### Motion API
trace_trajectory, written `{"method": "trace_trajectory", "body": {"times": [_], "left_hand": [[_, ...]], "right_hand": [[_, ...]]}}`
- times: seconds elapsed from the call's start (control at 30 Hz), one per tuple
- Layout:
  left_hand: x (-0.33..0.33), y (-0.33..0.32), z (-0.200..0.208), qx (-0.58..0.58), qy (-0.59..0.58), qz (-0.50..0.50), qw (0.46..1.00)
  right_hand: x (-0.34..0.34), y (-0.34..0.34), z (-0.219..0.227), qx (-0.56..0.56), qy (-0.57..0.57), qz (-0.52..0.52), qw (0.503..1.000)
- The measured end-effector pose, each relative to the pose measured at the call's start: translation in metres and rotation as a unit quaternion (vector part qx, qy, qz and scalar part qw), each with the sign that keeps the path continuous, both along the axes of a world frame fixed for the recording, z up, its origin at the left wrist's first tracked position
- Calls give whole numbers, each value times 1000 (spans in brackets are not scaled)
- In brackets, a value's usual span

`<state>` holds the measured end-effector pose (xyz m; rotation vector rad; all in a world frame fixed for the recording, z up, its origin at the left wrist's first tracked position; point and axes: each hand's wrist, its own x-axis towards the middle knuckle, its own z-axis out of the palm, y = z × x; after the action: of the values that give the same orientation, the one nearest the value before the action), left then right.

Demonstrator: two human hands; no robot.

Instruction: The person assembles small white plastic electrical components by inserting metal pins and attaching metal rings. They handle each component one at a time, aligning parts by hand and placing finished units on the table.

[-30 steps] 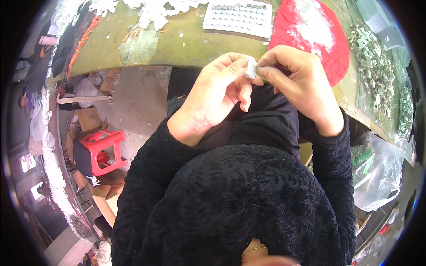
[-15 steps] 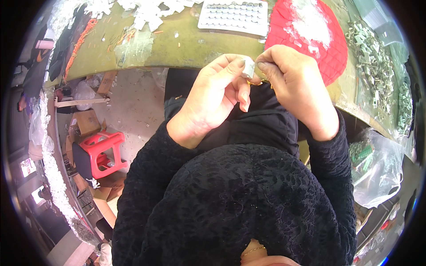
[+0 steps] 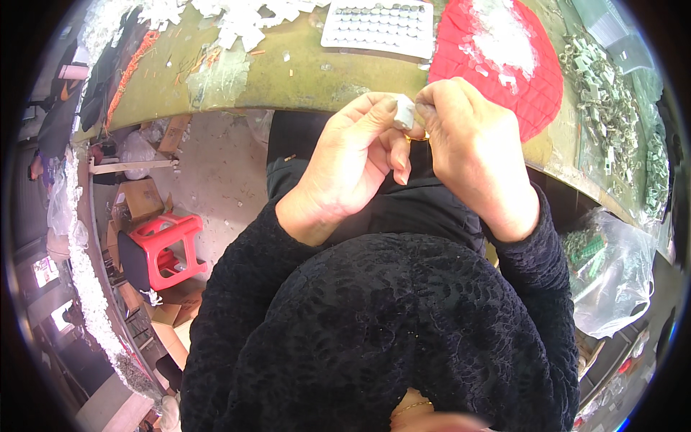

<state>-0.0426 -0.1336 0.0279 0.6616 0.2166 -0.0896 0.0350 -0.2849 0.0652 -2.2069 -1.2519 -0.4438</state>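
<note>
My left hand and my right hand meet above my lap, close to the table's near edge. Together they pinch a small whitish plastic piece between thumbs and fingertips. Most of the piece is hidden by the fingers. A ring shows on a finger just below the piece. Both forearms wear black lace sleeves.
A green worktable curves across the top. On it lie a white tray of small round parts, a red quilted mat with white bits, and scattered white pieces. Clear bags of parts sit right. A red stool stands lower left.
Both hands have stayed together on the small piece, shifting only slightly. The fingers have adjusted their pinch a little.
</note>
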Motion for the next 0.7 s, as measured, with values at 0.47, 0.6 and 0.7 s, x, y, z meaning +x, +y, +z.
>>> {"method": "trace_trajectory", "body": {"times": [0.47,0.6,0.7], "left_hand": [[-3,4,1,3,5,-17,1000],[-2,4,1,16,-3,-13,1000],[-3,5,1,38,-7,-22,999]], "right_hand": [[-8,-3,14,-90,-31,9,995],[-6,-5,13,-75,-9,34,997],[-5,-7,15,-99,-4,54,994]]}}
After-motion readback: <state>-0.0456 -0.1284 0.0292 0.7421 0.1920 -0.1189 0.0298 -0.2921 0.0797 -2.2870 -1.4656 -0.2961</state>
